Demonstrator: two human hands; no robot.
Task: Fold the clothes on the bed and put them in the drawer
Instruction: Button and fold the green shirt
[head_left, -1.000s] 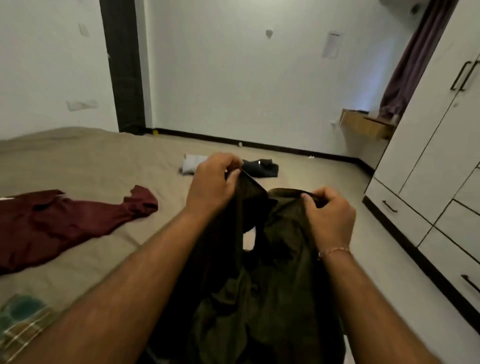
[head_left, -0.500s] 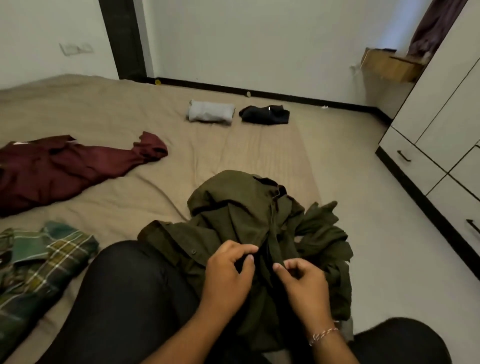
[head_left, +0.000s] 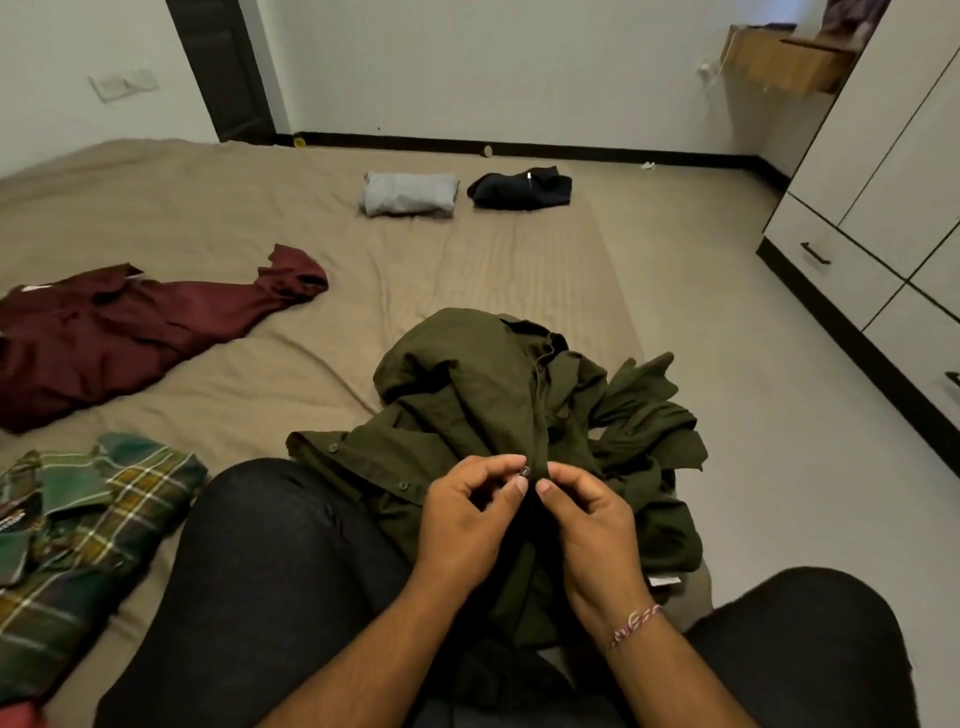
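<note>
A crumpled olive green shirt lies on the bed between my knees. My left hand pinches its front placket at a small button, and my right hand pinches the same placket just to the right, fingertips almost touching. A maroon shirt lies spread out at the left. A green plaid shirt is bunched at the near left. Two folded pieces, a light grey one and a black one, sit at the far end of the bed.
White wardrobe drawers with dark handles stand along the right wall, all closed. Bare floor runs between the bed and the wardrobe. A wooden shelf hangs at the far right corner. My dark-trousered legs fill the foreground.
I lowered the green shirt from chest height onto the bed. Both hands moved down to its button placket and now pinch it close together at a button.
</note>
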